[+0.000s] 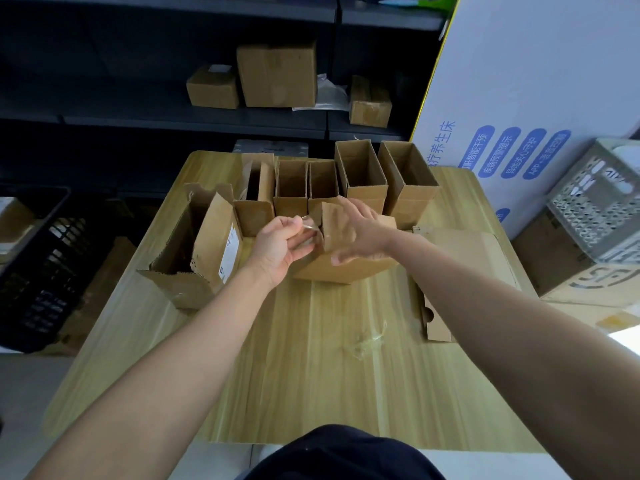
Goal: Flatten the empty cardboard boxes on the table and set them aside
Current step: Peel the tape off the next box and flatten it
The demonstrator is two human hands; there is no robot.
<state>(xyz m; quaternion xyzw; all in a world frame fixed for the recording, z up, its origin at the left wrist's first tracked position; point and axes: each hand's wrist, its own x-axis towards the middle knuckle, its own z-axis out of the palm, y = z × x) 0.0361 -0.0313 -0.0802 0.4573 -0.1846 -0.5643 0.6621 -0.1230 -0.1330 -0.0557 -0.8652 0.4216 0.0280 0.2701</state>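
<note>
The right hand (360, 230), fingers spread, steadies the near box (346, 271) so the left hand (280, 245), pinching what seems clear tape (307, 221), can peel it.

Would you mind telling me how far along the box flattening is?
Done, it seems: one flattened sheet lies on the right, with a wad of crumpled tape nearby. In hand: the left grip pinches a clear tape strip at the middle box while the right grip steadies it. Left: five open boxes in the back row and the torn box at left.
</note>
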